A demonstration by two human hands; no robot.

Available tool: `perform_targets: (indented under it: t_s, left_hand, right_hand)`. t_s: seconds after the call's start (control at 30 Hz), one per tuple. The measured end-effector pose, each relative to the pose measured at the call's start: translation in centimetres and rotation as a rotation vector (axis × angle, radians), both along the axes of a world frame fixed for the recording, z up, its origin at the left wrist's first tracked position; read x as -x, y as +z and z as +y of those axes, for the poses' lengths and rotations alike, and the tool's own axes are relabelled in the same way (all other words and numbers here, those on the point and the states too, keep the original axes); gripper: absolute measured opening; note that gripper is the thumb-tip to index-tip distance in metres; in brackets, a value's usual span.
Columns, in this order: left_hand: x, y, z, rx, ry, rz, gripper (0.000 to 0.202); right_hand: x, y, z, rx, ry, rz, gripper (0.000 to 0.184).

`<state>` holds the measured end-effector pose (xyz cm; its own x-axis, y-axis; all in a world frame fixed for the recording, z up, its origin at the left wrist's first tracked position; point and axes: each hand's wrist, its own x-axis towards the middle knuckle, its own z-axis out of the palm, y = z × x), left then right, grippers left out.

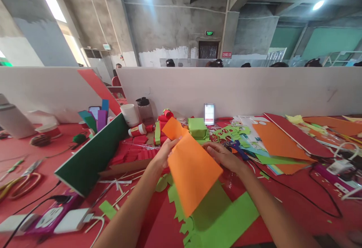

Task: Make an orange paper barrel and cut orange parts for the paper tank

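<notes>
Room: bare grey concrete walls and a lit green exit sign stand beyond a low white partition.
Red tabletop: a wide red work surface, strewn with paper scraps, sticks and cords, runs up to the partition.
Orange sheet: a plain bright-orange paper sheet is held up at a slant between the two hands, above the table's middle; a smaller orange flap rises behind its top edge, perhaps part of the same piece, though the overlap makes this hard to tell.
Left hand: the left hand grips the orange sheet at its upper left edge.
Right hand: the right hand, fingers partly curled, is at the sheet's upper right edge; whether it pinches the paper I cannot tell.
Green paper: a light-green sheet with scalloped cut edges lies beneath the orange one, partly in its shadow.
Blue tool: a blue glue-gun-like tool lies just beyond the right hand.
Behind the hands: a light-green paper-covered block sits near an upright phone with a lit screen.
Left side: a dark-green rectangular board leans at an angle near a stack of white paper cups.
Right side: a dark-red flat board lies beside more orange paper.
</notes>
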<state>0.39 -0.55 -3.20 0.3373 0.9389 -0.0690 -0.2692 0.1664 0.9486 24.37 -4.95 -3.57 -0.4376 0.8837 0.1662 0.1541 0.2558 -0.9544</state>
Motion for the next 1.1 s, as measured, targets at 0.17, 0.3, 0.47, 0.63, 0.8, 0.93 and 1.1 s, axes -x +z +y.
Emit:
perform_targets:
  t_s: [0.17,0.3,0.47,0.63,0.8,0.93,1.1]
  left_hand:
    - [1.7,0.6,-0.1,-0.034,-0.279,0.364,0.035]
    - [1.0,-0.4,0.1,-0.115,-0.617,0.754,0.043]
    - [0.2,-1.3,0.5,-0.205,-0.787,1.01,0.047]
    - [-0.2,-1.4,0.7,-0.283,-0.666,1.13,0.052]
    - [-0.4,-2.0,0.9,-0.27,-0.652,1.197,0.05]
    - [-0.3,-2.3,0.9,-0.275,-0.622,1.175,0.049]
    - [-0.3,-2.2,0.9,-0.263,-0.609,1.12,0.049]
  right_hand:
    - [-1.9,0.0,0.9,-0.27,-0.116,-0.677,0.018]
    - [-2.5,-0.5,1.3,-0.285,-0.069,-0.961,0.015]
    - [-2.6,-0.9,0.9,-0.318,-0.096,-1.081,0.014]
    - [-3.3,-0.4,0.4,-0.3,-0.276,-1.194,0.014]
    - [-6.5,0.4,0.4,-0.22,-0.476,-1.245,0.006]
    - [-9.4,-0.3,0.9,-0.123,-0.646,-1.261,0.016]
    - [-11.0,-1.6,1.9,-0.044,-0.639,-1.223,0.016]
